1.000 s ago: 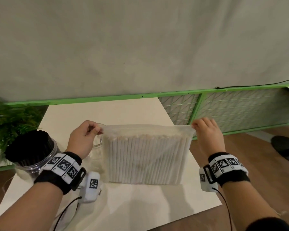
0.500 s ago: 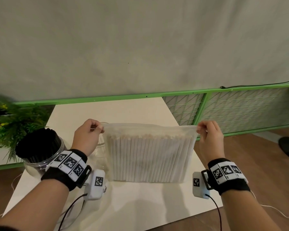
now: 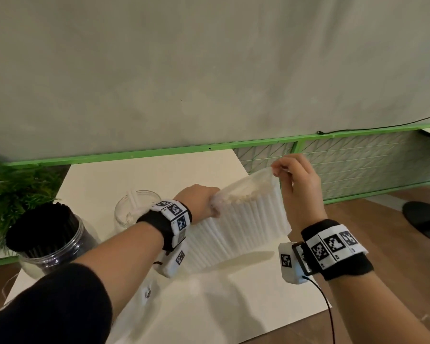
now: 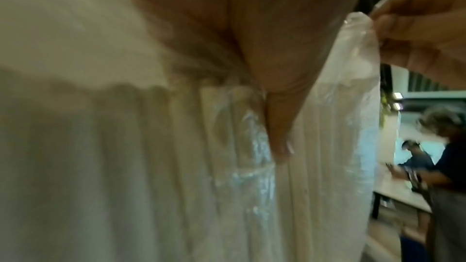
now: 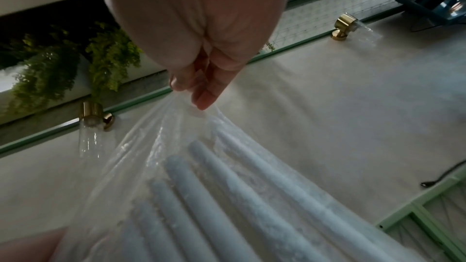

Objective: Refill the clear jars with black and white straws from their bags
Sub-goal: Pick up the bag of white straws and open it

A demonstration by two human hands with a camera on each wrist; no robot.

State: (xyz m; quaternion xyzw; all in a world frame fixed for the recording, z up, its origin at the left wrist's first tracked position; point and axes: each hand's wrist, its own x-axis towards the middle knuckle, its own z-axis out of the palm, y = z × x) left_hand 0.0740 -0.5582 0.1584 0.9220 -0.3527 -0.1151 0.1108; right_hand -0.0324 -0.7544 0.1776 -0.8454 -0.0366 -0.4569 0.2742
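Observation:
A clear plastic bag of white straws (image 3: 236,232) stands on the white table (image 3: 209,301), its mouth pulled open. My left hand (image 3: 212,207) grips the near-left side of the mouth. In the left wrist view one finger (image 4: 278,138) lies down the bag's plastic (image 4: 327,146). My right hand (image 3: 277,171) pinches the far-right corner and holds it up. The right wrist view shows its fingertips (image 5: 201,97) pinching the film above the straws (image 5: 227,196). A clear jar (image 3: 134,212) with a few white straws stands left of the bag. A jar packed with black straws (image 3: 45,234) is further left.
A green plant (image 3: 15,192) stands behind the black-straw jar at the table's left edge. A green-framed rail (image 3: 333,175) runs along the wall behind the table. Wooden floor lies to the right. Another person (image 4: 443,162) is far off in the left wrist view.
The bag was stretched flat between both hands at its top corners. Now its mouth is spread open, my left hand has moved right along the rim, and my right hand has lifted its corner.

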